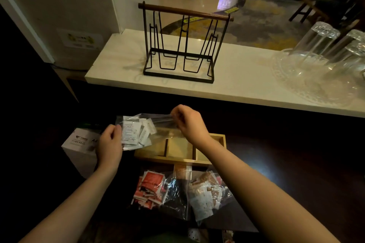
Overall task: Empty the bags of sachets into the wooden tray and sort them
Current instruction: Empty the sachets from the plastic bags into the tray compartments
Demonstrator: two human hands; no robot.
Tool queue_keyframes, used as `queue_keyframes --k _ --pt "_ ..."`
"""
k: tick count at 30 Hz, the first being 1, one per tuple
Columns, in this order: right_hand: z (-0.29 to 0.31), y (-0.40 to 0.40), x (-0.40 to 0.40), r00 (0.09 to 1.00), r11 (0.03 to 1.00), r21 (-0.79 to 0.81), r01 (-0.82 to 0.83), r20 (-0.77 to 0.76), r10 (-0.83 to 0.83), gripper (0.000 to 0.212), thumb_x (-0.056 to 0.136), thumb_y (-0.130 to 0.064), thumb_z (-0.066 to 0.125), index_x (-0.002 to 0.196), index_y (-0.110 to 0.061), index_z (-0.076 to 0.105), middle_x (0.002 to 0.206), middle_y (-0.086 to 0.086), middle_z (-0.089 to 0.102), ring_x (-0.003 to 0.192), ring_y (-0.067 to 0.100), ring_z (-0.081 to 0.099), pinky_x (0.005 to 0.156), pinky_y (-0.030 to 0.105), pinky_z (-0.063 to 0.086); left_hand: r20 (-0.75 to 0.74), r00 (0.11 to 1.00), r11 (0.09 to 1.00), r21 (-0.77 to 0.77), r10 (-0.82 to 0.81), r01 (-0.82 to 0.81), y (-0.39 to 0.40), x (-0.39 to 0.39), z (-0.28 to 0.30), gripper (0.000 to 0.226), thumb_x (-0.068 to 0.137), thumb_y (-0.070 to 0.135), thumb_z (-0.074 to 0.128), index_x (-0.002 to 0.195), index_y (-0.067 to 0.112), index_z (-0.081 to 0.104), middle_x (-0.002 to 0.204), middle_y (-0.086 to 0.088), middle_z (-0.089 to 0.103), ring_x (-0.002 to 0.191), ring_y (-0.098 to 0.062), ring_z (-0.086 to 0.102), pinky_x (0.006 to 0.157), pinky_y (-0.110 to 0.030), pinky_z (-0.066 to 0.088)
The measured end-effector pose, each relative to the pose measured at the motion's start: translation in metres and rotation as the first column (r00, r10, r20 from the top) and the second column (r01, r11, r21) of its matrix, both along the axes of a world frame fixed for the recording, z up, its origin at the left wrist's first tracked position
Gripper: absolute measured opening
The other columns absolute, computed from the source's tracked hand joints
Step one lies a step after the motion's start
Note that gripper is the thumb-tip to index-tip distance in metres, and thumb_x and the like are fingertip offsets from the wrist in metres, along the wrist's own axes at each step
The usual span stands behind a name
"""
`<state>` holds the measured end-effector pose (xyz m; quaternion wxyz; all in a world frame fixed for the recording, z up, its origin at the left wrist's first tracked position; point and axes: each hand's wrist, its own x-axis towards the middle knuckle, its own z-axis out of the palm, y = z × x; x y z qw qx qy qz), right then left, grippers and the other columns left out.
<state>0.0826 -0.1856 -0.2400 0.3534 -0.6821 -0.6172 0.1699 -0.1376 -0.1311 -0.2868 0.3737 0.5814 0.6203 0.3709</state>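
Note:
I hold a clear plastic bag of white sachets (138, 131) in the air above the wooden tray (222, 138). My left hand (109, 143) grips the bag's left end, where the sachets are bunched. My right hand (187, 122) pinches its right edge. The tray has three compartments, and those I can see hold nothing. On the dark counter in front of the tray lie two more clear bags: one with red and white sachets (151, 188) and one with brown and white sachets (206, 194).
A white box (81, 147) stands to the left of the tray. On the raised pale ledge behind are a black wire rack with a wooden handle (178, 45) and upturned glasses (325, 45) on a clear tray at the right.

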Motion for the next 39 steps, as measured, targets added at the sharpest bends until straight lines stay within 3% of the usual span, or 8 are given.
queue_keyframes --k 6,13,17,22,27,31,36,39 --pt "-0.02 0.016 -0.011 0.992 0.98 -0.173 -0.096 0.061 0.108 0.021 0.089 -0.007 0.058 0.108 -0.012 0.066 0.105 0.007 0.07 0.098 0.019 0.066 0.085 0.039 0.055 -0.129 0.991 0.995 0.101 0.031 -0.018 0.019 -0.012 0.023 0.039 0.097 0.025 0.046 0.062 0.007 0.04 0.058 -0.01 0.043 0.058 -0.025 0.041 0.057 -0.036 0.03" --pt "-0.034 0.025 -0.02 0.991 0.979 -0.194 -0.064 0.1 0.084 0.018 0.087 -0.011 0.064 0.103 -0.011 0.071 0.102 0.007 0.067 0.091 0.021 0.065 0.08 0.04 0.055 -0.263 0.964 0.947 0.296 -0.042 0.122 0.035 -0.02 0.046 0.041 0.095 0.022 0.052 0.058 0.015 0.035 0.06 -0.005 0.041 0.059 -0.025 0.044 0.057 -0.042 0.037" --pt "-0.039 0.026 -0.021 0.992 0.976 -0.213 -0.051 0.106 0.075 0.016 0.086 -0.015 0.066 0.101 -0.012 0.073 0.103 0.006 0.063 0.089 0.02 0.064 0.079 0.038 0.055 -0.311 0.947 0.926 0.326 -0.086 0.191 0.032 -0.014 0.059 0.034 0.094 0.024 0.053 0.062 0.014 0.046 0.067 -0.005 0.05 0.064 -0.023 0.05 0.058 -0.038 0.04" --pt "-0.039 0.027 -0.018 0.996 0.97 -0.239 -0.034 0.071 0.053 0.021 0.087 -0.017 0.066 0.104 -0.006 0.072 0.103 0.009 0.064 0.083 0.012 0.058 0.066 0.003 0.038 -0.36 0.927 0.901 0.363 -0.099 0.238 0.031 -0.006 0.071 0.033 0.091 0.02 0.057 0.062 0.01 0.047 0.066 -0.005 0.048 0.061 -0.024 0.049 0.056 -0.038 0.04" --pt "-0.041 0.028 -0.016 0.996 0.971 -0.237 -0.022 0.082 0.042 0.023 0.087 -0.022 0.065 0.106 -0.009 0.072 0.104 0.009 0.065 0.091 0.019 0.061 0.073 0.017 0.042 -0.372 0.917 0.886 0.365 -0.142 0.285 0.032 0.0 0.082 0.036 0.089 0.018 0.06 0.06 0.01 0.042 0.06 0.001 0.04 0.056 -0.017 0.042 0.051 -0.026 0.03" --pt "-0.043 0.028 -0.014 0.997 0.974 -0.224 -0.014 0.069 0.03 0.02 0.087 -0.017 0.066 0.103 -0.008 0.073 0.105 0.009 0.066 0.088 0.015 0.06 0.065 0.002 0.034 -0.421 0.894 0.874 0.365 -0.153 0.321 0.034 0.004 0.089 0.039 0.086 0.018 0.064 0.057 0.013 0.039 0.058 0.005 0.038 0.054 -0.018 0.041 0.049 -0.028 0.029" --pt "-0.046 0.028 -0.017 1.0 0.977 -0.213 -0.002 0.022 0.007 0.02 0.087 -0.015 0.065 0.104 -0.008 0.072 0.104 0.009 0.064 0.089 0.018 0.063 0.071 0.012 0.038 -0.455 0.876 0.865 0.364 -0.159 0.346 0.034 0.007 0.097 0.04 0.085 0.018 0.066 0.056 0.015 0.038 0.057 0.006 0.037 0.053 -0.018 0.042 0.048 -0.028 0.029" --pt "-0.049 0.025 -0.017 1.0 0.978 -0.207 0.003 0.018 0.001 0.021 0.088 -0.018 0.065 0.106 -0.011 0.072 0.104 0.006 0.062 0.083 0.005 0.052 0.066 0.004 0.036 -0.455 0.87 0.856 0.358 -0.19 0.374 0.032 0.009 0.1 0.042 0.084 0.019 0.067 0.055 0.017 0.037 0.055 0.005 0.037 0.051 -0.015 0.04 0.048 -0.028 0.03"
